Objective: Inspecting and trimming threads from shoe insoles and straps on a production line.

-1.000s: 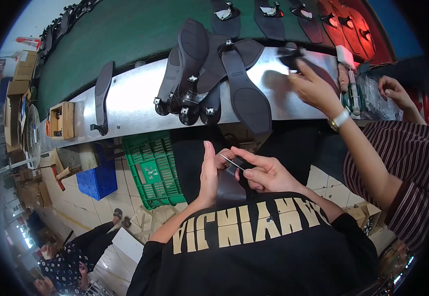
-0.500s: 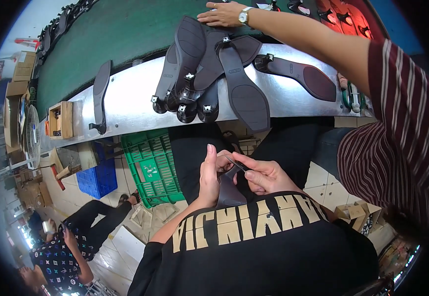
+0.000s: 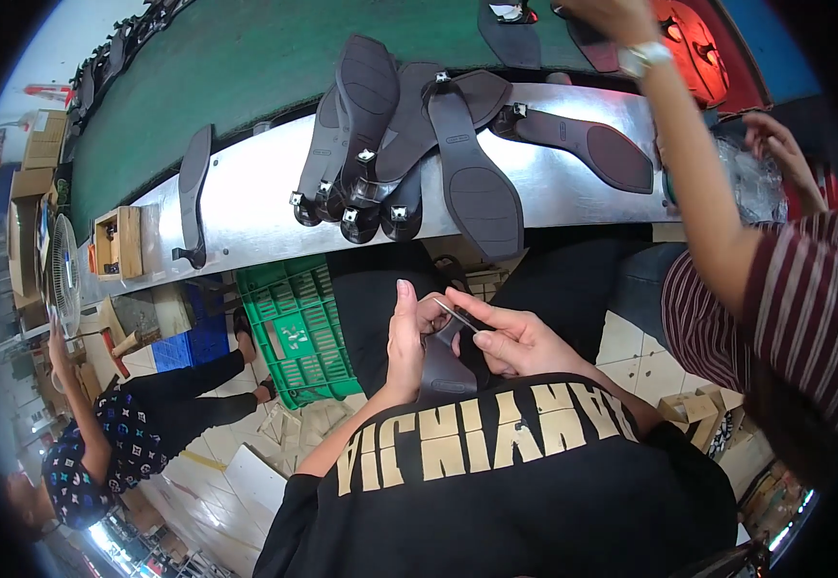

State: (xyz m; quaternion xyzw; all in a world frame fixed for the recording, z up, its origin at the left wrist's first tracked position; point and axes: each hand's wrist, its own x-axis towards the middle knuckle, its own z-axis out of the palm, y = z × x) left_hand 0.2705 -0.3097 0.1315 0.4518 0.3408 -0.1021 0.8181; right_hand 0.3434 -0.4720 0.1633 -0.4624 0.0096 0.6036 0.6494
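Over my lap, my left hand (image 3: 407,337) is closed round the heel end of a dark shoe sole (image 3: 448,376), thumb pointing up. The sole's wider part hangs below the fingers, partly hidden by my shirt. My right hand (image 3: 520,342) pinches a thin tool with a pale metal blade and dark handle (image 3: 458,316); I cannot make out its exact kind. Its tip lies against the work by my left fingers. Ahead, on the metal bench edge (image 3: 255,207), several dark heeled shoe soles (image 3: 366,96) lie overlapping, bottoms up, with shiny square heel tips.
A green belt (image 3: 246,58) runs behind the bench edge. At left are a single sole (image 3: 196,197), a wooden box (image 3: 130,241) and a fan (image 3: 63,270). Below stand green (image 3: 294,332) and blue crates (image 3: 197,345). A co-worker's striped sleeve (image 3: 804,289) reaches in from the right.
The co-worker's arm at right has swung from the belt's middle toward the right, and a second hand shows there. The person at lower left has shifted. My hands have barely moved.
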